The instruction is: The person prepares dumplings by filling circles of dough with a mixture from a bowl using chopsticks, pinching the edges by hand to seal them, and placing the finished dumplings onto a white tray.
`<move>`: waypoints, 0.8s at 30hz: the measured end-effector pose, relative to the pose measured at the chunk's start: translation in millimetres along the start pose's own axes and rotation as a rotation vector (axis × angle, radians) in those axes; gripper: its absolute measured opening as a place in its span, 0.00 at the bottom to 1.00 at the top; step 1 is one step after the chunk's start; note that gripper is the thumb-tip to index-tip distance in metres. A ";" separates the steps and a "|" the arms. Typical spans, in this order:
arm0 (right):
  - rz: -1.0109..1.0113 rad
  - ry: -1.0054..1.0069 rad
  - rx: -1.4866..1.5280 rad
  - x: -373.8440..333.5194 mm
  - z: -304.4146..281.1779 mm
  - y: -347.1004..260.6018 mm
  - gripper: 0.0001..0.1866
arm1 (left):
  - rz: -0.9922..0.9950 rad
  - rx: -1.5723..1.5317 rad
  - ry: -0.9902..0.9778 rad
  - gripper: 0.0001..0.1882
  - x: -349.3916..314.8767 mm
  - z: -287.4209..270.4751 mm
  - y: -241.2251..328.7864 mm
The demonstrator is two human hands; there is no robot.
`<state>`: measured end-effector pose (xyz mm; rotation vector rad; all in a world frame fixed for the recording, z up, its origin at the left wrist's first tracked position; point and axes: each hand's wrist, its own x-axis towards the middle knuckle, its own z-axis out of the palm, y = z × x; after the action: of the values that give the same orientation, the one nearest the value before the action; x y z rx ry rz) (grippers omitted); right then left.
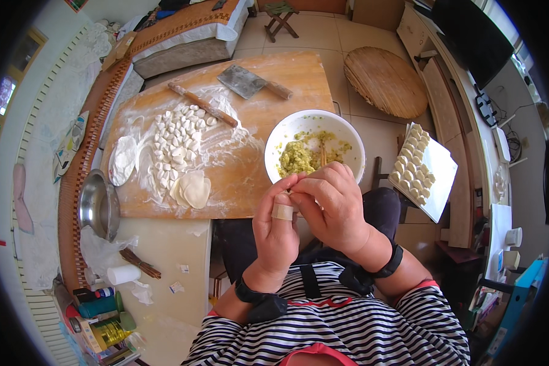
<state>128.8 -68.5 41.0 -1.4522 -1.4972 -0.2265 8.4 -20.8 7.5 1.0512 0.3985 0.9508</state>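
My left hand [276, 235] and my right hand [334, 204] meet at the near rim of a white bowl [358, 143], fingertips pinched together on a dumpling [288, 192] that is nearly all hidden by the fingers. A pale bandage [282, 211] wraps my left thumb. The bowl holds chopped green-yellow filling [295, 158], and chopsticks [323, 155] stand in it. On the wooden board [238, 204] to the left lie a few flat dough wrappers [192, 189] and several small dough pieces [177, 137] in scattered flour.
A rolling pin [202, 105] and a cleaver [244, 83] lie at the board's far side. To the right, a white tray [443, 183] carries rows of shaped dumplings [413, 165]. A steel basin [97, 207] stands left; a round wooden board [385, 82] is beyond the bowl.
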 end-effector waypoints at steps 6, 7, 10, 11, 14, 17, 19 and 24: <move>0.111 -0.350 0.041 4.4 -5.5 8.6 0.17 | -0.067 -0.328 -0.076 0.21 -1.7 -2.3 2.5; 0.077 -0.369 0.061 5.5 -2.4 9.2 0.16 | -0.096 -0.311 -0.014 0.18 -2.4 1.5 5.1; -0.031 -0.352 0.019 5.4 6.3 9.9 0.14 | -0.100 -0.320 0.031 0.13 -4.8 0.1 3.2; -0.038 -0.360 0.021 6.3 8.1 7.8 0.14 | -0.080 -0.341 0.008 0.11 -5.8 -1.7 2.2; -0.123 -0.326 -0.035 10.2 20.9 -5.0 0.13 | -0.095 -0.517 0.092 0.08 -12.0 -5.1 4.2; -0.155 -0.333 -0.080 13.4 33.6 -12.9 0.13 | -0.130 -0.542 0.199 0.09 -13.0 -6.5 14.4; -0.156 -0.358 -0.085 14.7 45.4 -16.4 0.12 | -0.164 -0.565 0.166 0.21 -13.5 -20.7 12.1; 0.007 -0.547 -0.006 19.2 69.2 -15.8 0.15 | -0.183 -0.551 0.194 0.22 -7.5 -45.7 12.9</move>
<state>84.8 -10.8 29.0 -1.6018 -1.9216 0.1900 -33.1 0.4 -4.1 0.4172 0.3560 0.9279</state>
